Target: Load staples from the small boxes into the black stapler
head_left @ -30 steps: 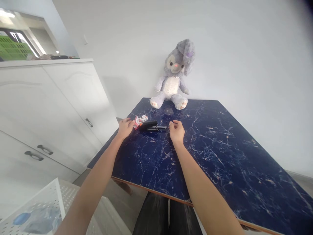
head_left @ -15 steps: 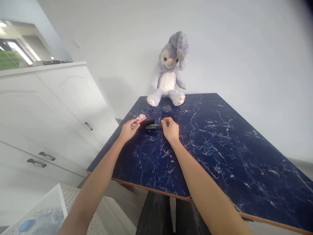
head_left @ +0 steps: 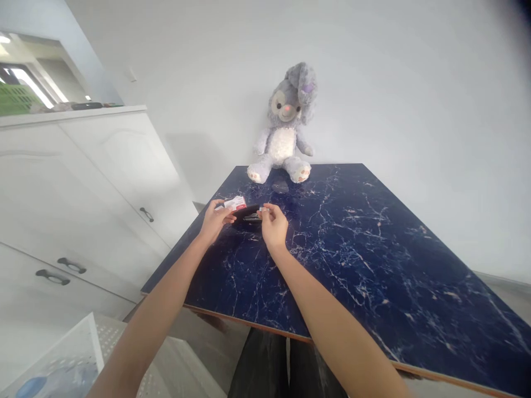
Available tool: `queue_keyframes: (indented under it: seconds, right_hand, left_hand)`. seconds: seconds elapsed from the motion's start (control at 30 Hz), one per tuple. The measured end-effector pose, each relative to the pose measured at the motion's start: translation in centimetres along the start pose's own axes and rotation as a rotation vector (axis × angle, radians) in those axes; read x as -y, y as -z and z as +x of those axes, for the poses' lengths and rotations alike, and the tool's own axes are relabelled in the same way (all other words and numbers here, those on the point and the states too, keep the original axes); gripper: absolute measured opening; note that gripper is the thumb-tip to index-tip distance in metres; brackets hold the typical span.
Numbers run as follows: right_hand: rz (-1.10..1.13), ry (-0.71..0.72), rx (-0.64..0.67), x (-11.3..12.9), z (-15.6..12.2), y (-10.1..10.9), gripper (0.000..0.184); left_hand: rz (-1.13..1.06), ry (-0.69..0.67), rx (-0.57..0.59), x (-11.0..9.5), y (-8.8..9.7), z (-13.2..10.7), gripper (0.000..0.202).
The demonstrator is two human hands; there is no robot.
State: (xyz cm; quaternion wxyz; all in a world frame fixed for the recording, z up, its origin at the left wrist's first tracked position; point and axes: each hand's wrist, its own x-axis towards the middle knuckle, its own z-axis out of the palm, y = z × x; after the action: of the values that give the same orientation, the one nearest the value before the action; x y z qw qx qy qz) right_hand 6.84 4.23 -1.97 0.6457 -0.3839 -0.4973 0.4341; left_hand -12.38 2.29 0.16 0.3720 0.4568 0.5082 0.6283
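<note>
From the head camera, we saw the left hand (head_left: 212, 224) gripping a red-and-white box (head_left: 239, 202) beside a black stapler (head_left: 247, 211) on the blue table (head_left: 352, 249), while the right hand (head_left: 274, 228) pinched a pale item (head_left: 263, 209), too small to identify, at the stapler's end, facing a plush toy (head_left: 282, 145).

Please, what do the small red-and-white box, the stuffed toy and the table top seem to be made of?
Small red-and-white box: probably thin printed cardboard, judging by its flat coloured faces. Stuffed toy: matte plush, likely synthetic, with fluffy grey pile. Table top: smooth and glossy, faintly mirroring the toy; its white-veined blue looks like marble, but could be laminate.
</note>
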Motion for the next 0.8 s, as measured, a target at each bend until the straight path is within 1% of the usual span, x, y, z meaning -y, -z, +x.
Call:
queue_keyframes:
  seconds: [0.07, 0.13, 0.3, 0.53, 0.7, 0.8]
  right_hand:
    - [0.01, 0.02, 0.025, 0.11, -0.47, -0.35, 0.026]
    - [0.037, 0.044, 0.046, 0.26, -0.73, -0.46, 0.027]
    - [0.091, 0.027, 0.089, 0.69, -0.83, -0.44, 0.028]
    - [0.049, 0.035, 0.097, 0.57, -0.82, -0.53, 0.024]
    - [0.069, 0.008, 0.1, 0.23, -0.67, -0.42, 0.028]
    - [0.05, 0.036, 0.105, 0.29, -0.67, -0.4, 0.029]
  left_hand:
    - [0.012, 0.012, 0.034, 0.02, -0.41, -0.24, 0.039]
    - [0.018, 0.012, 0.057, 0.06, -0.64, -0.37, 0.035]
    - [-0.03, 0.014, 0.036, 0.12, -0.76, -0.38, 0.034]
    - [-0.092, 0.022, 0.051, 0.04, -0.67, -0.28, 0.034]
    - [-0.084, 0.032, 0.052, 0.06, -0.67, -0.31, 0.033]
    - [-0.064, 0.024, 0.055, -0.08, -0.8, -0.49, 0.032]
